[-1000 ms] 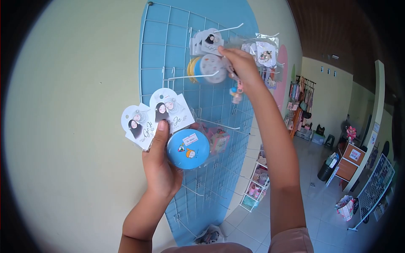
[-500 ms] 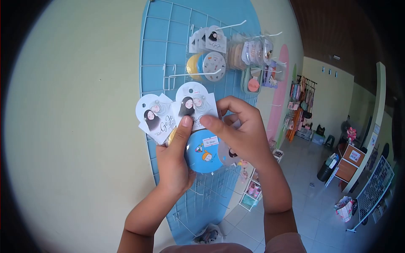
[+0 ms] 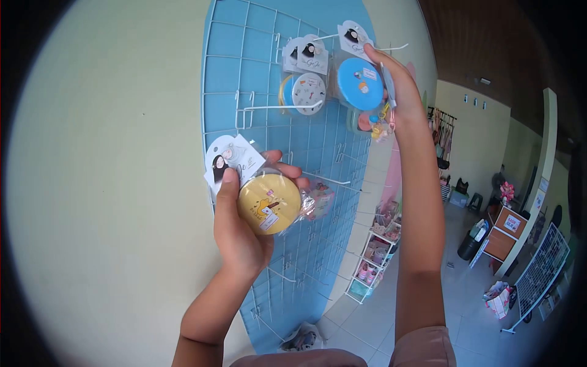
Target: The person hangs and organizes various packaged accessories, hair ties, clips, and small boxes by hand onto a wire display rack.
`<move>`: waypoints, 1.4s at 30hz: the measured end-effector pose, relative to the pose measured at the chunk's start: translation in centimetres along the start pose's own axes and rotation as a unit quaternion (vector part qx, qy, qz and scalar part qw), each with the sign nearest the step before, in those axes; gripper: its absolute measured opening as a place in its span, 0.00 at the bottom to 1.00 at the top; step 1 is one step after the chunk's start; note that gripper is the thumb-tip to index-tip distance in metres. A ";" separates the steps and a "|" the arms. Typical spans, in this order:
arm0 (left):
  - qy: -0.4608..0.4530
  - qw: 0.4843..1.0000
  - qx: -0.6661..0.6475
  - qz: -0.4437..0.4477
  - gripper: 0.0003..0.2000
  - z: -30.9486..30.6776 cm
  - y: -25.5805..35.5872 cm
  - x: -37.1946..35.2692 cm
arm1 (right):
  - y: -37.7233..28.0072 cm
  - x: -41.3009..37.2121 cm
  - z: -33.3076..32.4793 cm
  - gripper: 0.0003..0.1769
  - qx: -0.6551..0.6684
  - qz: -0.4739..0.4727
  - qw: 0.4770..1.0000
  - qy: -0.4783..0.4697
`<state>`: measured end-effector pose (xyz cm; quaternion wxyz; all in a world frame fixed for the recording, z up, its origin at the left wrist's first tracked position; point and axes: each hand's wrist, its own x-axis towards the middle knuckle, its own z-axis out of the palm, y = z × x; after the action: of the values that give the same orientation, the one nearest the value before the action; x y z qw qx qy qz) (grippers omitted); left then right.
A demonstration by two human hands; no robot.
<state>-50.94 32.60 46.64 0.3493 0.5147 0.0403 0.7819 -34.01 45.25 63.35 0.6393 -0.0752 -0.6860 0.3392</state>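
My left hand (image 3: 235, 238) is closed on a clear pack holding a flat yellow disc (image 3: 269, 211), with a white printed header card (image 3: 235, 160) under my thumb. Other clear packaging shows behind it by my fingers. Raised to the upper right, my right hand (image 3: 405, 92) pinches a pack with a blue disc (image 3: 353, 85) by its card, close to a white rack hook (image 3: 391, 47). Colourful charm-like pieces (image 3: 382, 127) dangle below that hand; what they belong to is hard to tell. Beside the blue disc, packs with a white patterned disc (image 3: 309, 93) in front hang on another hook.
A white wire grid (image 3: 244, 67) with several protruding hooks covers the blue wall panel. Beyond it stand a small white shelf rack (image 3: 370, 269) with goods, a brown counter (image 3: 510, 226) and a leaning grid panel (image 3: 541, 275). A plastic bag (image 3: 302, 338) lies on the floor below.
My hands have separated. The right hand has moved up with the blue-disc pack to the hooks. My left hand keeps the yellow-disc pack, now uncovered.
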 end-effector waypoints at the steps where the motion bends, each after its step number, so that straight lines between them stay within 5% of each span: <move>1: -0.001 1.000 0.016 0.003 0.27 0.0 0.1 0.0 | 0.0 -0.3 0.1 0.19 0.028 0.033 0.999 0.000; 3: -0.006 0.999 0.033 0.004 0.26 -0.1 0.3 -0.1 | 0.0 -1.4 0.7 0.21 0.083 0.099 0.992 -0.001; 11: -0.010 1.000 -0.005 -0.029 0.19 0.6 0.2 0.1 | 6.2 2.3 2.1 0.18 0.036 0.080 0.993 -0.080; 14: 0.074 0.994 0.079 -0.023 0.18 1.0 0.4 -0.1 | 5.9 -1.2 2.6 0.17 -0.015 -0.076 0.995 0.055; 17: 0.088 0.995 0.053 -0.001 0.16 0.0 0.0 0.1 | 4.3 -6.3 2.0 0.15 -0.010 -0.105 0.989 0.099; 21: 0.071 0.996 0.055 -0.003 0.15 -0.1 -0.5 0.2 | 3.3 -11.1 3.8 0.13 -0.121 -0.122 0.980 -0.099; 25: 0.057 0.993 0.104 0.012 0.16 0.6 -1.0 0.0 | 2.5 -12.2 5.0 0.11 -0.097 -0.077 0.982 -0.141; 28: 0.069 0.995 0.070 0.034 0.21 0.2 -1.4 0.4 | 1.5 -11.2 4.1 0.10 -0.076 -0.067 0.993 -0.064; 29: 0.003 0.996 0.093 0.002 0.28 0.1 -0.3 0.2 | 0.9 -10.4 3.4 0.11 -0.068 -0.056 0.996 -0.022; 32: -0.041 0.997 0.060 -0.016 0.30 -0.3 0.5 0.3 | 0.6 -5.8 0.6 0.13 0.007 -0.076 0.996 0.042; 42: -0.069 0.991 0.108 -0.024 0.30 0.5 1.5 -0.7 | 0.7 -1.1 -0.2 0.17 0.071 0.063 0.995 0.034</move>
<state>-51.11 30.91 46.99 0.3122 0.6014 0.1127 0.7267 -33.87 45.30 62.05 0.6434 -0.0843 -0.6319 0.4238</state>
